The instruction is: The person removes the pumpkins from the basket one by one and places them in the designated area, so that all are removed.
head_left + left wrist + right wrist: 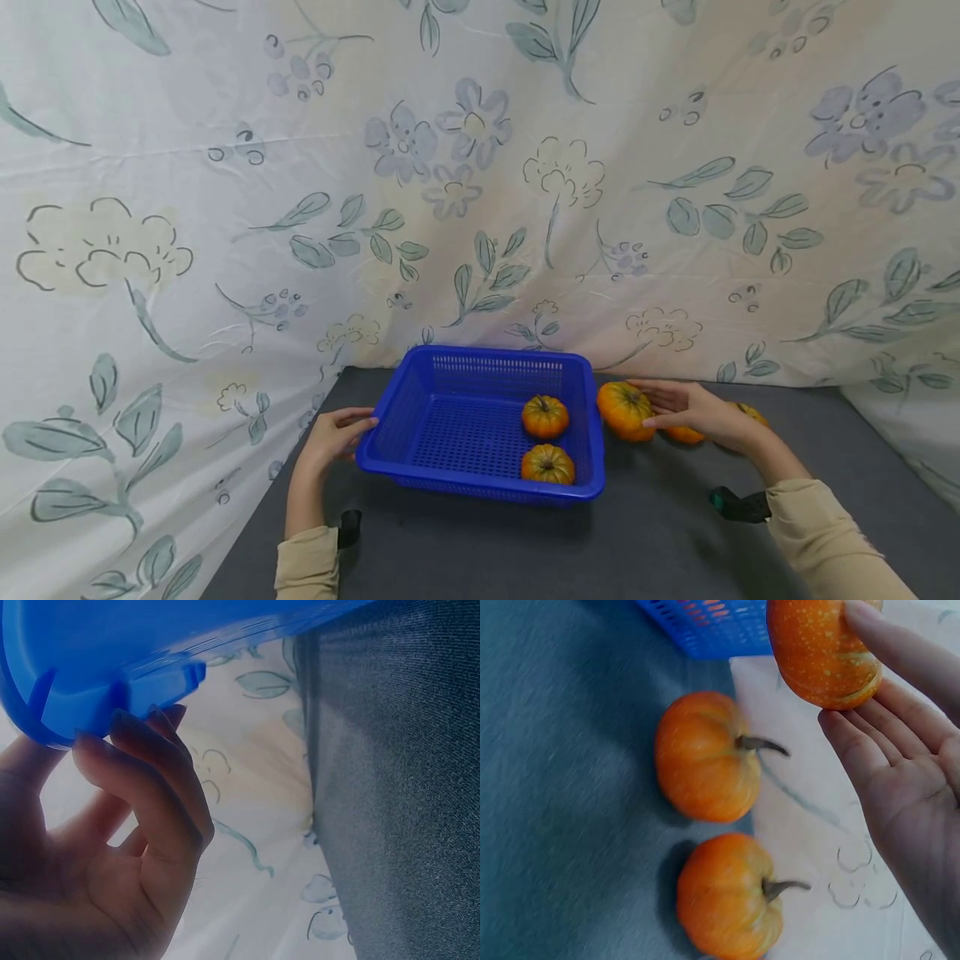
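A blue plastic basket (pixel 480 387) stands on the dark grey table and holds two small orange pumpkins (pixel 545 417) (pixel 548 464) at its right side. My left hand (pixel 358 427) grips the basket's left rim (pixel 112 682), with the fingers (pixel 150 787) curled under the lip. Just right of the basket, my right hand (pixel 651 410) holds a third pumpkin (pixel 622 410) (pixel 821 652) between thumb and fingers. Two more pumpkins (pixel 701 757) (pixel 727 896) lie on the table beneath that hand, partly hidden by it in the head view.
A flowered white cloth (pixel 480 167) hangs behind the table and drapes down both sides. The grey tabletop (pixel 645 542) stretches in front of the basket. Both wrists wear small black camera mounts (pixel 738 504).
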Motion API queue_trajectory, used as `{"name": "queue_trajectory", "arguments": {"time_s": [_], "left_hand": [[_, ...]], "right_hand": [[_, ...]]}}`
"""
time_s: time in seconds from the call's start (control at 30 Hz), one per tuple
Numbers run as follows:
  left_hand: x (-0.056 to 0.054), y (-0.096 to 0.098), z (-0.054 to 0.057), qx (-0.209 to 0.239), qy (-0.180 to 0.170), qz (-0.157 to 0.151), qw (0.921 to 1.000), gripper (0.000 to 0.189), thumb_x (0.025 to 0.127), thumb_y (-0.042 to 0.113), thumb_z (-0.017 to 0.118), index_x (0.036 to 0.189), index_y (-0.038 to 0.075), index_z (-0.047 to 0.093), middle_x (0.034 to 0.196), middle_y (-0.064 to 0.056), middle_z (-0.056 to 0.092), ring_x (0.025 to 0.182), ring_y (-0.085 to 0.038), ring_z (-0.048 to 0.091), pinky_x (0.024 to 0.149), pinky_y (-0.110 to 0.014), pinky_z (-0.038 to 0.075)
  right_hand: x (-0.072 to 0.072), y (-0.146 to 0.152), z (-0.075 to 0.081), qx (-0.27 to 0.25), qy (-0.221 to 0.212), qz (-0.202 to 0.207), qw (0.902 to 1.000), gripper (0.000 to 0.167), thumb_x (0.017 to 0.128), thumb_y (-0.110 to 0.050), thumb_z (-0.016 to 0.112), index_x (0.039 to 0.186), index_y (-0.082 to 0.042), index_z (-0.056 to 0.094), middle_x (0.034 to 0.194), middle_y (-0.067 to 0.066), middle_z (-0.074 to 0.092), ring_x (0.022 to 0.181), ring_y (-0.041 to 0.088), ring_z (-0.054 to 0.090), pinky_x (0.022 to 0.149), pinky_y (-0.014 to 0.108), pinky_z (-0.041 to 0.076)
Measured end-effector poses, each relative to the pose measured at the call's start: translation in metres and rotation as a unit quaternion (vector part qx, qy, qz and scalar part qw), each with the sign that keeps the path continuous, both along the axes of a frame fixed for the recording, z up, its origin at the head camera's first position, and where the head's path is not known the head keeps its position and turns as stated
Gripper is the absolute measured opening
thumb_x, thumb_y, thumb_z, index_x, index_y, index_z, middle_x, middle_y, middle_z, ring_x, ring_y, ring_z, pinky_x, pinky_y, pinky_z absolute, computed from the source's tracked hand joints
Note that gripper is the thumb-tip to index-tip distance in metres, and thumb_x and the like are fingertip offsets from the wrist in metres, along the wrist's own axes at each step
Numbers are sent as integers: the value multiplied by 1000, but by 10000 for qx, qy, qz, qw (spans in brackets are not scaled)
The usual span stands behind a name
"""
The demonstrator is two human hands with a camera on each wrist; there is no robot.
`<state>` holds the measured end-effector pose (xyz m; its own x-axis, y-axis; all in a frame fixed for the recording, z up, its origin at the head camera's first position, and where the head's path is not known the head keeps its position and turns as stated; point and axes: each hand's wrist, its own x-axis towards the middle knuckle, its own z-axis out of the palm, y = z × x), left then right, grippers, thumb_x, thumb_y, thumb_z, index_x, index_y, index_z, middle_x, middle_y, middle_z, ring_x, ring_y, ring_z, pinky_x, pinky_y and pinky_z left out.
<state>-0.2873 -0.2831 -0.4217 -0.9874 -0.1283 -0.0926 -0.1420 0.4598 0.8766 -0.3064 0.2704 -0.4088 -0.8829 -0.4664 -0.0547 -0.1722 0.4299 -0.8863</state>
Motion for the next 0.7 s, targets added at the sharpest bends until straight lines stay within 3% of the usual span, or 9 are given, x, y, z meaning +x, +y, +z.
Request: {"name": "queue_trajectory", "arguments": {"time_s": [0.1, 0.27, 0.3, 0.33, 0.4, 0.5, 0.53, 0.7], "left_hand": [[0, 0, 0, 56, -6, 21, 10000, 45, 92, 27, 66, 128, 0, 61, 119, -23, 67, 87, -20, 71, 66, -36, 59], [-1, -1, 0, 104, 22, 10, 9999, 45, 92, 26, 66, 128, 0, 61, 117, -21, 69, 83, -16, 69, 64, -34, 59], [-1, -1, 0, 112, 28, 4, 9999, 45, 92, 26, 66, 128, 0, 61, 116, -21, 69, 83, -15, 69, 64, -34, 59], [-1, -1, 0, 112, 38, -1, 9999, 45, 92, 26, 66, 128, 1, 62, 116, -20, 70, 82, -15, 69, 64, -34, 59], [-1, -1, -1, 96, 53, -14, 9999, 45, 92, 26, 66, 128, 1, 61, 116, -20, 70, 82, -15, 69, 64, -34, 59], [-1, -1, -1, 69, 64, -30, 10000, 44, 92, 26, 66, 128, 1, 61, 117, -21, 69, 84, -16, 70, 64, -34, 58], [0, -1, -1, 64, 66, -30, 10000, 44, 92, 27, 66, 128, 1, 61, 117, -21, 69, 84, -17, 70, 65, -34, 58], [1, -1, 0, 31, 64, -28, 10000, 44, 92, 27, 66, 128, 1, 62, 116, -21, 69, 83, -16, 69, 65, -35, 59]], "right_hand": [[4, 6, -5, 72, -26, 101, 9999, 70, 91, -26, 68, 150, -6, 35, 158, 21, 28, 146, 41, 24, 112, 44, 35], [6, 14, -18, 55, -206, 575, 9981, 68, 94, -18, 64, 151, -1, 31, 158, 27, 24, 137, 2, 40, 104, 19, 44], [6, 16, -20, 62, -280, 679, 9973, 68, 95, -17, 63, 152, -1, 30, 158, 28, 22, 136, -1, 40, 102, 17, 44], [7, 17, -22, 44, -383, 754, 9964, 67, 95, -16, 62, 152, 0, 29, 158, 29, 20, 136, 0, 40, 102, 17, 45], [9, 18, -26, 101, -568, 835, 9948, 68, 96, -17, 62, 152, -1, 28, 158, 30, 18, 141, 15, 39, 104, 24, 46], [12, 19, -29, 261, -655, 840, 9940, 67, 96, -19, 61, 153, -2, 28, 157, 31, 19, 144, 45, 25, 109, 45, 42], [13, 19, -30, 293, -659, 823, 9940, 67, 96, -20, 61, 152, -2, 28, 157, 31, 19, 143, 50, 22, 109, 51, 39], [15, 19, -35, 301, -680, 818, 9939, 67, 97, -19, 60, 153, -1, 27, 157, 30, 21, 143, 52, 18, 110, 61, 33]]}}
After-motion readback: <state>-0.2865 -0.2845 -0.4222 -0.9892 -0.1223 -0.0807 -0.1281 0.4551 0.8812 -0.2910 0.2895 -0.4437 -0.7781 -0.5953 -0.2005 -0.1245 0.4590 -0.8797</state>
